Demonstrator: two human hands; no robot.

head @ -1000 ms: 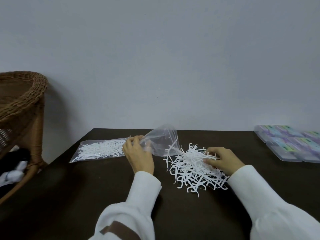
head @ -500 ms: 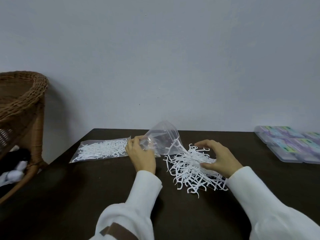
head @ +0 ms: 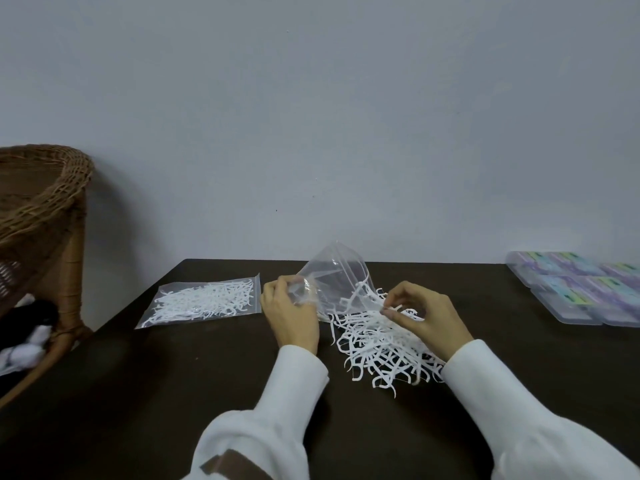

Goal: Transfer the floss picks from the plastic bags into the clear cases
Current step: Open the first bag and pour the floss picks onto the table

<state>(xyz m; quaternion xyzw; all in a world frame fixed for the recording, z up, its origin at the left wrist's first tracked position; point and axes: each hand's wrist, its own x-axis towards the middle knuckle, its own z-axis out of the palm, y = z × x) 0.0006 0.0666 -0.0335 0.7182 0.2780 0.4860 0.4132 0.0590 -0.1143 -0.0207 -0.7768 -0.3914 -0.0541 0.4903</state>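
Observation:
My left hand (head: 290, 312) grips the bottom of a clear plastic bag (head: 334, 277), lifted and tipped with its mouth toward the right. A heap of white floss picks (head: 377, 348) lies spilled on the dark table below the bag's mouth. My right hand (head: 420, 315) is over the heap, its fingertips pinching a few picks at the top. A second bag full of floss picks (head: 204, 301) lies flat at the left. Several clear cases (head: 581, 291) with coloured labels sit at the far right.
The dark table (head: 173, 393) has its back edge against a grey wall. A wicker chair (head: 41, 230) stands off the left edge, with black and white cloth (head: 24, 334) on its seat.
My left hand has raised the emptied bag higher. My right hand lifted off the heap, came round its top and now pinches picks there.

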